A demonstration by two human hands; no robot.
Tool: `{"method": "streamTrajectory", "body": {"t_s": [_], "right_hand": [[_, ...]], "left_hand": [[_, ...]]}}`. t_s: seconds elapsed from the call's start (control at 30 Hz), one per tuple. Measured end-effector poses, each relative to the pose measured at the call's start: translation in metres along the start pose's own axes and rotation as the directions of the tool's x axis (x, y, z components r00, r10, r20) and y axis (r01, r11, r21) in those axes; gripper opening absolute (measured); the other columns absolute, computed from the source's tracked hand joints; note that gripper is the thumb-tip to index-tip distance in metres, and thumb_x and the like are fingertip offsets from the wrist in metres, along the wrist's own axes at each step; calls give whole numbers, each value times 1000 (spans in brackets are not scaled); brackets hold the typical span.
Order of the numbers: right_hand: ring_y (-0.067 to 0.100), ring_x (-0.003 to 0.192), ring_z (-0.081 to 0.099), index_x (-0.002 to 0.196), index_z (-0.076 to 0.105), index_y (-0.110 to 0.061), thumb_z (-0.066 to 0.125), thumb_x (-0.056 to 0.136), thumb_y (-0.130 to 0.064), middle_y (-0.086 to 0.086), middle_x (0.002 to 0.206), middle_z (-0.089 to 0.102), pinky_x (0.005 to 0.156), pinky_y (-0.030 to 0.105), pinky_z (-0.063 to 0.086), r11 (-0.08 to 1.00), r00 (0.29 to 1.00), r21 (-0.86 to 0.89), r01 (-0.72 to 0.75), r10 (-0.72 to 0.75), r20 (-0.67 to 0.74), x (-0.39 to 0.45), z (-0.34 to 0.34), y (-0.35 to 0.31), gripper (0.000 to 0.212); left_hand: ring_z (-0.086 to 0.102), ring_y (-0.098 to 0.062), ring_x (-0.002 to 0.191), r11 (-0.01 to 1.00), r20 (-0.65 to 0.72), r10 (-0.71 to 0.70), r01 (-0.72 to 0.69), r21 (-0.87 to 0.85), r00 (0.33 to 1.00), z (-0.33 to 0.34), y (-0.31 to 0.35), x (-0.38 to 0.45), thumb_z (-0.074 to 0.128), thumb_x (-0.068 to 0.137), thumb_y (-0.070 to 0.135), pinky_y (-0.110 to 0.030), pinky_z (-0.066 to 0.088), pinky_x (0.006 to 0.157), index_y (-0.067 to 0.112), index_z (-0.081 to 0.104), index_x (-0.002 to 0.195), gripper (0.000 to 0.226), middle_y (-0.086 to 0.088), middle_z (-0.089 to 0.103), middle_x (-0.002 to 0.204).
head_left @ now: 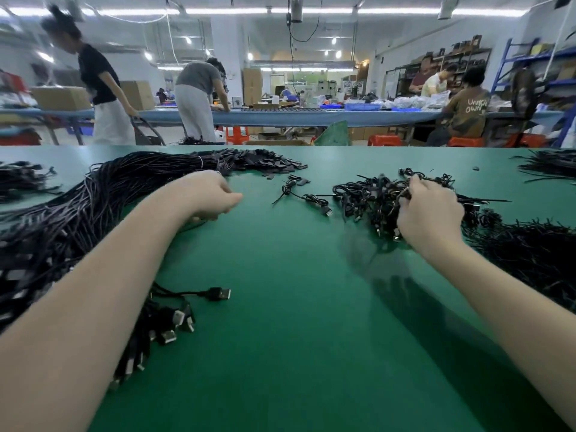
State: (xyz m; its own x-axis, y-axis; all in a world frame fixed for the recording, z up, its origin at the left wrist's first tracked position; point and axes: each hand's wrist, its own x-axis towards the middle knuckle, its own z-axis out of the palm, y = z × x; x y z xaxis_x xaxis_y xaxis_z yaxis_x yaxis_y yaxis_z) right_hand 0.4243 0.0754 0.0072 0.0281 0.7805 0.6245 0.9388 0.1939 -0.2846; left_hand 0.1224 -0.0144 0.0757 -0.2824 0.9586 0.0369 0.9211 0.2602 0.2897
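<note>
On the bench (296, 307), right hand (431, 216) grips the tangled cable pile (374, 198); left hand (208, 194) curled, hold unclear. Risk: lifting could drag snagged neighbours along.

On the surface (296, 338), 1 long cable bundle (78, 207) runs down the left side, its plug ends nearest the person. The left hand (212, 198) sits at the bundle's right edge. A pile of coiled cables (367, 198) lies right of centre, with the right hand (430, 216) on its right side, fingers curled into it. 1 single coiled cable (311, 201) lies between the 2 hands. Behind the left hand is a heap of tabs (265, 162).
</note>
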Motion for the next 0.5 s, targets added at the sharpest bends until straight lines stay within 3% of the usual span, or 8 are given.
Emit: {"method": "streamTrajectory", "body": {"t_s": [0.03,0.07,0.13,0.2,0.27,0.33,0.43,0.5], "right_hand": [[36,131,33,146,33,-12,47,96,-17,14,146,41,100,47,33,994,994,-99,-52,61,89,-6,5,7,52],[34,137,23,149,26,-17,47,96,-19,12,152,32,104,48,26,987,991,-159,-6,27,129,-15,11,12,57],[29,140,17,146,35,-27,49,95,-23,6,152,32,106,46,19,973,975,-160,169,-142,169,-31,22,14,54],[26,138,21,137,50,-32,53,93,-27,2,146,41,106,42,19,978,963,-66,197,-181,200,-35,26,10,44],[26,137,23,133,55,-32,55,92,-29,2,144,44,106,42,20,985,962,-15,173,-166,216,-34,27,5,41],[26,137,23,133,55,-32,56,91,-29,1,143,45,106,43,21,983,961,-5,184,-178,213,-36,29,6,42],[26,136,25,130,57,-30,58,91,-28,0,141,48,106,43,24,988,967,38,149,-154,203,-37,26,10,40],[27,135,26,129,59,-28,59,90,-27,1,139,50,105,44,26,989,969,49,141,-148,199,-37,25,10,39]], "left_hand": [[65,-28,98,989,-44,-80,85,123,996,0,-19,8,49,97,33,-29,50,76,5,65,110,34,-11,67,112],[62,-32,101,959,-69,-166,178,220,984,5,-38,13,52,95,29,-34,50,85,3,65,102,30,-15,65,114],[59,-34,101,896,-94,-317,331,296,944,19,-69,15,59,89,26,-41,50,89,4,59,87,22,-16,63,114],[59,-32,100,867,-128,-401,421,266,907,31,-87,15,67,85,32,-37,48,76,11,65,97,24,-10,63,112],[57,-31,89,856,-209,-420,462,233,883,35,-91,14,71,82,29,-35,42,68,15,69,101,24,-8,61,101],[52,-31,78,850,-278,-421,483,213,863,34,-89,15,66,81,15,-37,40,67,9,65,91,12,-10,56,91],[52,-32,79,867,-286,-433,482,129,855,30,-86,14,55,81,4,-39,40,70,4,52,77,5,-15,57,94],[56,-38,88,875,-305,-443,480,55,843,20,-87,15,54,83,2,-42,43,73,-1,55,87,6,-22,59,103]]}}
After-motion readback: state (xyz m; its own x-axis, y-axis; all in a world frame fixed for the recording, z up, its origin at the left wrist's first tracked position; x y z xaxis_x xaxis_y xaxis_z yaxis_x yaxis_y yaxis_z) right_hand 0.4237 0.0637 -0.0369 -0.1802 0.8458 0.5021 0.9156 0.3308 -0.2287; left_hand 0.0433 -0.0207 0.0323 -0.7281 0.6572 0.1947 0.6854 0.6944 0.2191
